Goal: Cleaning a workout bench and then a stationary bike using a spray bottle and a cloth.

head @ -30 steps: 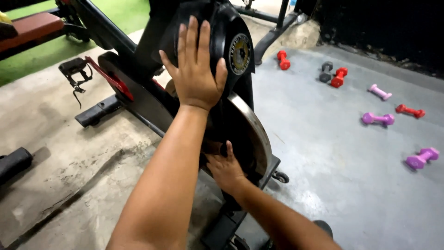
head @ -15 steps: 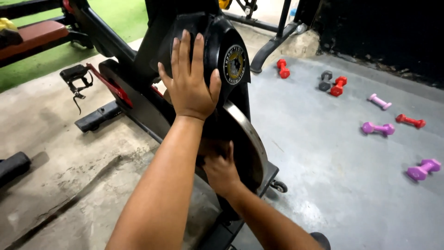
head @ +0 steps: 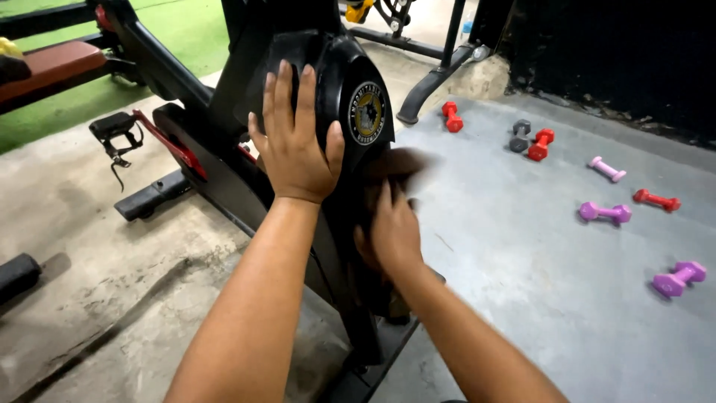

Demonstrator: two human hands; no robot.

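— Well, what is being touched, and how?

— A black, rounded plastic flywheel housing (head: 339, 89) of a stationary exercise bike is pressed by the left hand (head: 292, 145), which is laid flat and fully spread on its upper curve, gripping nothing. Just right of and below that housing, the right hand (head: 394, 231) is closed around a dark, blurred cloth (head: 395, 168) held against the cover's edge.

— How is the housing judged to handle?

— It is judged stiff, smooth and somewhat slippery, and fixed to a heavy frame; it is best steadied by a flat palm on the crown, as is done now. The cloth is judged soft and light, easily bunched in the fingers.

— What lies about the housing?

— A red crank arm with a black strapped pedal (head: 115, 128) is seen to its left. Well to its right, small dumbbells are scattered on a grey mat (head: 552, 298): red ones (head: 450, 116), pink and purple ones (head: 605, 213), and a grey one (head: 519, 135).

— What is hidden?

— The flywheel behind the right hand is covered. The cloth is smeared by motion, so its material cannot be told. The bike's top and base are cut off.
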